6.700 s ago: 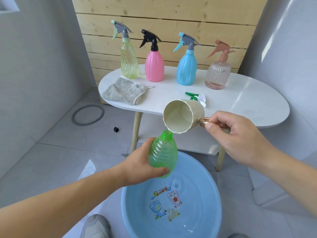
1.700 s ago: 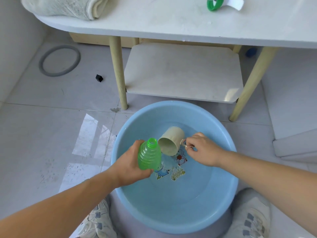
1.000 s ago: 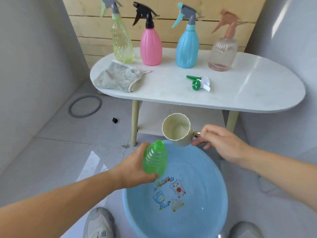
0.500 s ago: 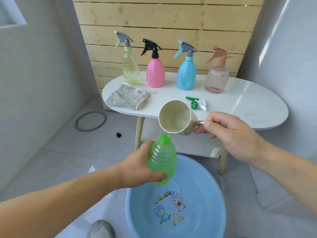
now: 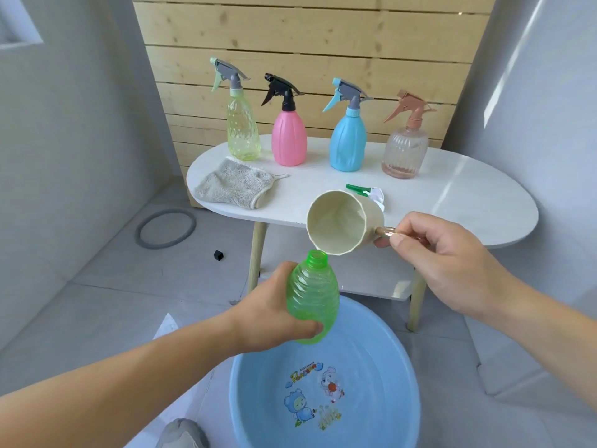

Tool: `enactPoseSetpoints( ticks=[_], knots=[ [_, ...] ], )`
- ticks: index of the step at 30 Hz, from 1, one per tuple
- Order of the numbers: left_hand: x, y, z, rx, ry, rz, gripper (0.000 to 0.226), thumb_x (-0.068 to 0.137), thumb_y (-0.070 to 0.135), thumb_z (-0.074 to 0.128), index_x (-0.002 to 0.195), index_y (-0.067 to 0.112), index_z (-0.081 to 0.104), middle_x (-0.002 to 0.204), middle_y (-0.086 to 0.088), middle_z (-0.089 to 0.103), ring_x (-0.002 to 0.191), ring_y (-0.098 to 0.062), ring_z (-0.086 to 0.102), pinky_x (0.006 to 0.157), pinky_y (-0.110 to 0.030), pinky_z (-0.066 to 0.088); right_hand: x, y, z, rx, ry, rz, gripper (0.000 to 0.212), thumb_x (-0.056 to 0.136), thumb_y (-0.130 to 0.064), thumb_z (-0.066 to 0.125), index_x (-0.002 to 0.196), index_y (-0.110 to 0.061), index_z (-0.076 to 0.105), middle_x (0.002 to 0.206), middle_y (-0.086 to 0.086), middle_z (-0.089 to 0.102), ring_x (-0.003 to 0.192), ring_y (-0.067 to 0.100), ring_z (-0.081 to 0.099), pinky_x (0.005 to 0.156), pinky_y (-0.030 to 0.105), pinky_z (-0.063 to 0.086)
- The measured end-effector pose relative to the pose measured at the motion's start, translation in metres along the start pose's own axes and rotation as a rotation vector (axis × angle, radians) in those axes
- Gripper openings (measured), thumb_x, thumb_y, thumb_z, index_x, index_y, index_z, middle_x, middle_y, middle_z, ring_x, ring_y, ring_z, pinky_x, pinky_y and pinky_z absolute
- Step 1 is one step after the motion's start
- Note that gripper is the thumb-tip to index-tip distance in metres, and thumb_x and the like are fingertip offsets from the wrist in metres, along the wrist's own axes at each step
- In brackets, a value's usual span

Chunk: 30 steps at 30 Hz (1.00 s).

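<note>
Your left hand is wrapped around the belly of the green bottle and holds it upright, uncapped, above the far rim of the blue basin. Your right hand pinches the handle of the cream cup, which is tipped on its side with its mouth facing you. Its lower lip is just at 1 o'clock of the bottle's opening; whether they touch is unclear.

Under two seconds ago the cup was down inside the basin with both hands low over it. Now both are raised in front of the table edge, and little has shifted in the last half second.

At 12 o'clock stands the white oval table with four spray bottles in a row: yellow-green, pink, blue and clear pink. A grey cloth lies at 10 o'clock of the cup, and a green spray head peeks out behind it. Wooden slats back the table, and a grey ring lies on the tiled floor at 9 o'clock.
</note>
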State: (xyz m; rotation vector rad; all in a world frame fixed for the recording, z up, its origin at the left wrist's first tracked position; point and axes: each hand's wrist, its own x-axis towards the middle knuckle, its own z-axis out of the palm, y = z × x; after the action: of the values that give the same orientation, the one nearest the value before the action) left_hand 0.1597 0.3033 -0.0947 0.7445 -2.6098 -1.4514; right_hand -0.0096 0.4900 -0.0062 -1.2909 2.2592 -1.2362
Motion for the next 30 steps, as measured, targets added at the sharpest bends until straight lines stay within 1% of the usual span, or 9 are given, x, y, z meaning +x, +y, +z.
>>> enactPoseSetpoints(
  ticks=[2, 3, 6, 10, 13, 18, 22, 25, 30],
  knots=[
    [0.001, 0.002, 0.001, -0.001, -0.002, -0.002, 0.069, 0.075, 0.025, 0.088, 0.128, 0.030, 0.044, 0.110, 0.012, 0.064, 0.100, -0.003, 0.065, 0.083, -0.022, 0.058, 0.000, 0.001, -0.001, -0.006, 0.006, -0.004, 0.024, 0.097, -0.025, 0.055, 0.079, -0.011, 0.059, 0.063, 0.014, 0.045, 0.057, 0.015, 0.033, 0.054, 0.028, 0.028],
    [0.001, 0.002, 0.001, -0.001, -0.002, -0.003, 0.069, 0.075, 0.025, 0.088, 0.128, 0.030, 0.043, 0.110, 0.012, 0.063, 0.100, -0.003, 0.065, 0.084, -0.022, 0.057, 0.000, 0.002, -0.002, -0.007, 0.007, -0.008, 0.024, 0.097, -0.026, 0.055, 0.079, -0.010, 0.059, 0.062, 0.010, 0.042, 0.057, 0.015, 0.033, 0.054, 0.028, 0.028],
    [0.001, 0.001, 0.001, -0.008, 0.000, -0.014, 0.070, 0.075, 0.026, 0.088, 0.128, 0.031, 0.044, 0.110, 0.012, 0.064, 0.101, -0.003, 0.065, 0.085, -0.025, 0.058, 0.001, 0.004, -0.003, -0.010, 0.005, -0.023, 0.024, 0.097, -0.024, 0.055, 0.079, -0.008, 0.058, 0.069, 0.021, 0.049, 0.057, 0.015, 0.033, 0.053, 0.025, 0.028],
    [-0.001, 0.000, 0.002, -0.013, -0.002, -0.023, 0.071, 0.070, 0.030, 0.088, 0.127, 0.031, 0.045, 0.110, 0.010, 0.065, 0.101, -0.006, 0.066, 0.090, -0.033, 0.059, 0.001, 0.005, -0.002, -0.029, 0.020, -0.038, 0.025, 0.096, -0.024, 0.056, 0.082, -0.005, 0.062, 0.062, 0.005, 0.038, 0.056, 0.015, 0.032, 0.051, 0.023, 0.026],
    [-0.001, 0.000, 0.002, -0.004, 0.000, -0.029, 0.072, 0.072, 0.029, 0.088, 0.129, 0.032, 0.044, 0.111, 0.011, 0.065, 0.102, -0.006, 0.066, 0.091, -0.033, 0.059, 0.002, 0.006, -0.002, -0.041, 0.029, -0.057, 0.024, 0.095, -0.025, 0.056, 0.080, -0.007, 0.060, 0.063, 0.012, 0.040, 0.058, 0.022, 0.032, 0.051, 0.024, 0.026],
    [-0.001, 0.002, 0.002, -0.001, 0.003, -0.020, 0.070, 0.076, 0.025, 0.088, 0.129, 0.031, 0.044, 0.110, 0.012, 0.064, 0.101, -0.003, 0.065, 0.086, -0.025, 0.058, 0.002, 0.006, 0.000, -0.054, 0.051, -0.080, 0.023, 0.096, -0.022, 0.057, 0.076, -0.009, 0.058, 0.056, -0.011, 0.037, 0.053, 0.011, 0.031, 0.051, 0.019, 0.028],
    [0.000, 0.003, 0.003, -0.008, 0.004, -0.009, 0.069, 0.076, 0.024, 0.088, 0.129, 0.031, 0.043, 0.110, 0.013, 0.063, 0.101, -0.002, 0.065, 0.084, -0.023, 0.058, 0.002, 0.009, 0.001, -0.061, 0.049, -0.090, 0.023, 0.096, -0.021, 0.057, 0.075, -0.013, 0.056, 0.053, -0.017, 0.042, 0.053, 0.008, 0.035, 0.053, 0.015, 0.031],
    [0.000, 0.003, 0.003, -0.004, 0.001, -0.006, 0.069, 0.076, 0.025, 0.087, 0.129, 0.032, 0.043, 0.109, 0.014, 0.063, 0.100, -0.001, 0.064, 0.081, -0.020, 0.057, 0.002, 0.010, 0.002, -0.094, 0.057, -0.104, 0.021, 0.095, -0.022, 0.057, 0.075, -0.016, 0.057, 0.060, -0.021, 0.051, 0.066, 0.003, 0.047, 0.061, 0.012, 0.033],
    [0.001, 0.001, 0.003, -0.001, -0.009, -0.005, 0.070, 0.074, 0.027, 0.088, 0.128, 0.033, 0.043, 0.111, 0.013, 0.063, 0.102, -0.003, 0.065, 0.088, -0.029, 0.059, 0.003, 0.011, 0.002, -0.124, 0.068, -0.119, 0.020, 0.095, -0.022, 0.058, 0.075, -0.019, 0.057, 0.066, -0.023, 0.054, 0.073, 0.001, 0.050, 0.065, 0.011, 0.033]
  ],
)
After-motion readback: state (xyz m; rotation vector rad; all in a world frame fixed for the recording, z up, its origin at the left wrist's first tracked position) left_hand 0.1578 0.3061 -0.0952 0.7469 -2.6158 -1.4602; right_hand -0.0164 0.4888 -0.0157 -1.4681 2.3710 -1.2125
